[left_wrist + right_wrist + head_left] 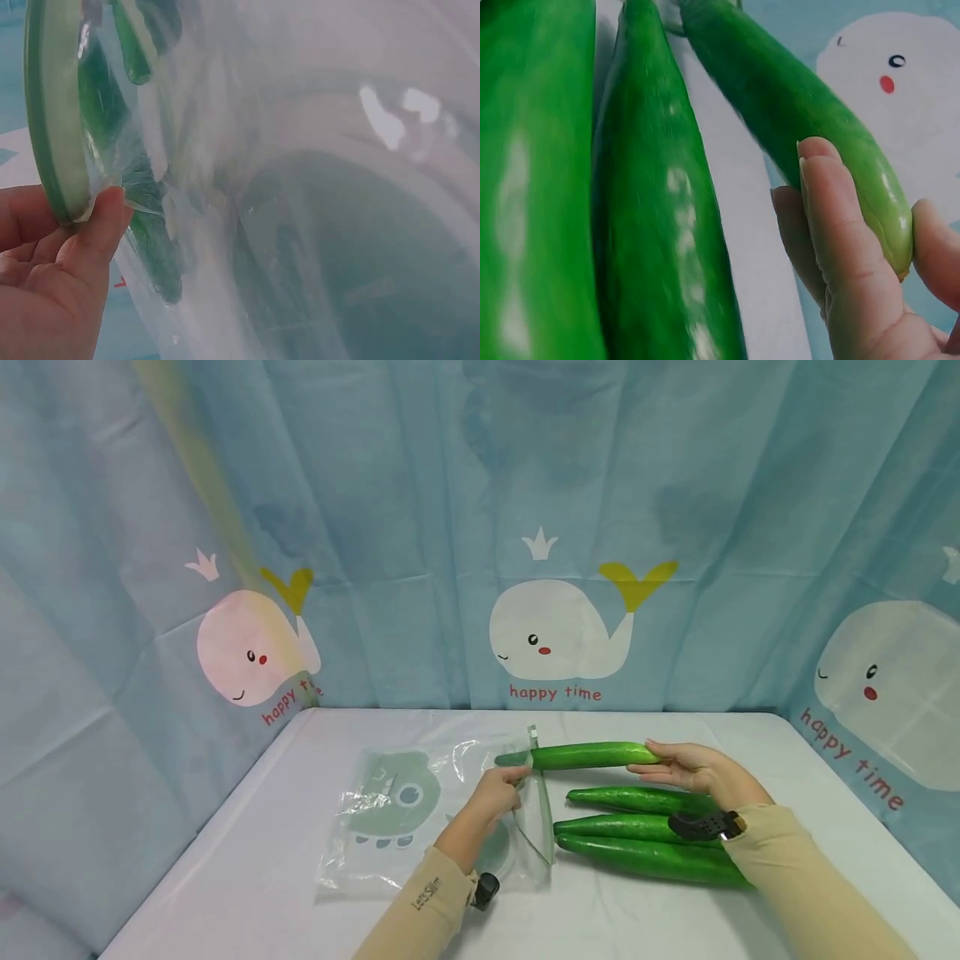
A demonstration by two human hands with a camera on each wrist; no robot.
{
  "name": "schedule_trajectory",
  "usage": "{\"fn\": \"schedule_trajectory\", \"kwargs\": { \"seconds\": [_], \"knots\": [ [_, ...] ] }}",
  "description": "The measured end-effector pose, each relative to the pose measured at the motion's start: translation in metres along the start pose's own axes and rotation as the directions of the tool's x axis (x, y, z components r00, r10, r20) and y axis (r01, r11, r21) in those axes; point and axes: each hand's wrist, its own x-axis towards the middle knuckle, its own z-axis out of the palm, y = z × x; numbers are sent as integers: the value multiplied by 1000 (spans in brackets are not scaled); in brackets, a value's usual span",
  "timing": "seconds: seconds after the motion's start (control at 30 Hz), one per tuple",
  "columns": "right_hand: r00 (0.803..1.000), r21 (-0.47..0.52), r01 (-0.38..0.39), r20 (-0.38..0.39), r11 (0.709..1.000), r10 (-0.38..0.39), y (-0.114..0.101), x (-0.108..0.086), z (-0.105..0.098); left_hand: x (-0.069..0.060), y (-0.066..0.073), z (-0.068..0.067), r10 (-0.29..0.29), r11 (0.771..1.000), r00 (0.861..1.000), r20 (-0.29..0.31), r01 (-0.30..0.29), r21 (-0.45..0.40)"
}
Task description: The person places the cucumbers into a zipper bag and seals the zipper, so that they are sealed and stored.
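Note:
My left hand (493,795) pinches the edge of a clear zip bag (453,768) beside its green zip strip (41,112). The bag lies flat, printed with a pale green cartoon figure, its mouth facing right. In my right hand (693,768) is a green cucumber (585,756), held near its paler end between thumb and fingers. The cucumber's far tip is inside the bag's mouth. Below the right hand, three more cucumbers lie side by side on the table, the nearest cucumber (652,857) partly under the right forearm. In the right wrist view, fingers (847,240) support the held cucumber (780,90).
A white-covered table (255,835) carries everything. Behind and at both sides hangs a blue curtain (420,510) printed with whales. A dark wrist strap (697,825) sits on the right wrist, and a small black device (485,891) on the left.

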Motion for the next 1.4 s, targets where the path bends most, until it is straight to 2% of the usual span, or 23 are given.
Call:
{"fn": "schedule_trajectory", "kwargs": {
  "seconds": [0.17, 0.73, 0.97, 1.4],
  "knots": [
    [1000, 75, -11, -3, 997, 11, 5, 5, 9, 0, -1, -1, 9, 1000, 1000, 5, -9, -3],
    [999, 158, -35, -22, 987, 39, 14, 28, 32, -2, 0, -4, 4, 1000, 1000, 21, -4, -13],
    [998, 180, -44, -37, 983, 52, 18, 34, 39, -2, 0, -4, 11, 1000, 1000, 27, -10, -13],
    [997, 182, -76, -6, 980, 78, 21, 43, 42, -3, -1, -4, 12, 1000, 1000, 25, -11, -16]
  ]
}}
